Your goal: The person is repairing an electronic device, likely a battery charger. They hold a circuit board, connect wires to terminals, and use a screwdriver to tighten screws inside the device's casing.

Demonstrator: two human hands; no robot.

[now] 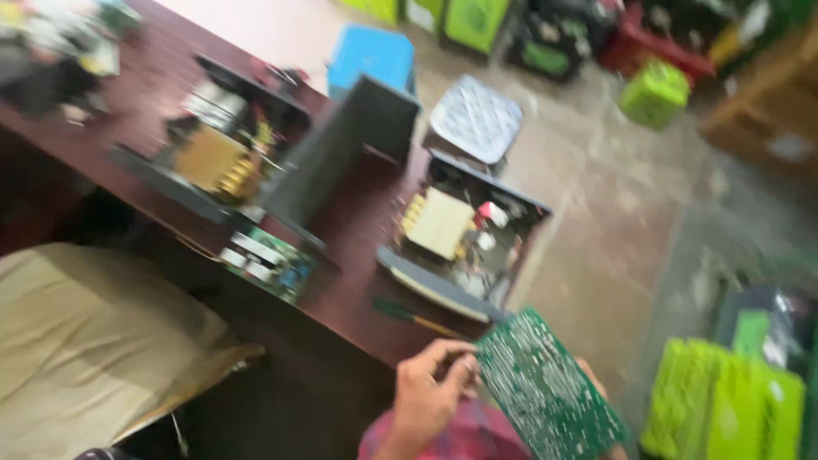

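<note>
A green circuit board is held tilted low in the view, its solder side facing up. My left hand pinches its left corner with fingers and thumb. My right hand is mostly hidden behind the board's right edge, and only a strip of it shows where it supports the board. A pink checked sleeve lies below my hands. Just beyond the board, on the dark red-brown table, stands an open device chassis with a cream transformer block inside. The whole view is motion-blurred.
A green-handled screwdriver lies near the table edge. Further left are a grey metal cover, a second open chassis and a small green board. On the floor stand a blue stool, a quilted stool and green crates.
</note>
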